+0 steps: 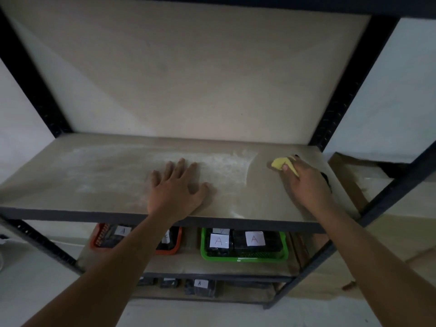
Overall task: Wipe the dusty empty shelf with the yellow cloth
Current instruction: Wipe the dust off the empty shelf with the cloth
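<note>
Risk: cloth [283, 164] bunched small in right hand [304, 182] — narrow strokes may leave dusty strips on shelf [99, 180]. Pale dust covers left and middle; right end, where cloth sits, looks clean. Left hand [179, 187] lies in dust — could smear it or leave print, and blocks path of leftward stroke. Sweeping toward front edge may drop dust on green tray [243, 257] below.

Grip: right fingers curled round cloth, pressing it on shelf. Left hand flat, fingers spread, holds nothing.
</note>
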